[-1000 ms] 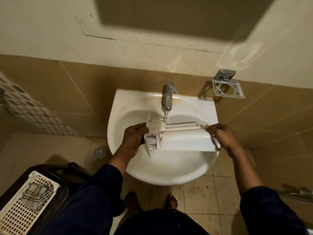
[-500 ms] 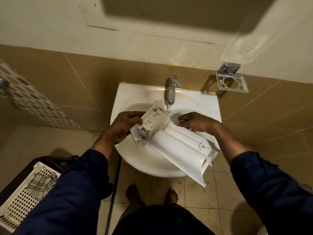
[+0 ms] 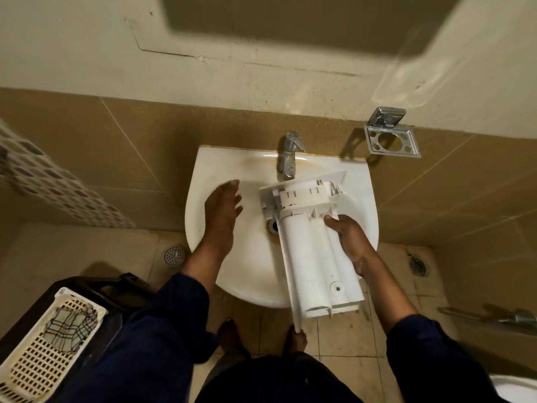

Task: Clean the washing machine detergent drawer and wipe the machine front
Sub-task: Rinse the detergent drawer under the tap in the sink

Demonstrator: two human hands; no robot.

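Observation:
The white plastic detergent drawer (image 3: 313, 251) lies underside up across the white basin (image 3: 232, 274), its front panel end under the chrome tap (image 3: 288, 158) and its rear end sticking out past the basin's near rim. My right hand (image 3: 348, 242) grips the drawer along its right side, thumb on top. My left hand (image 3: 222, 210) hovers over the left half of the bowl with fingers straight, apart from the drawer and holding nothing. The drain (image 3: 272, 226) shows just left of the drawer.
A chrome holder (image 3: 390, 141) is fixed to the tiled wall right of the basin. A cream laundry basket (image 3: 43, 344) with a checked cloth sits on a dark bin at lower left. Floor drains (image 3: 173, 255) lie on the tiles; my bare feet stand below the basin.
The drawer has swung round from lying across the basin to pointing toward me. My left hand let go of its front end and moved left; my right hand shifted to its right side.

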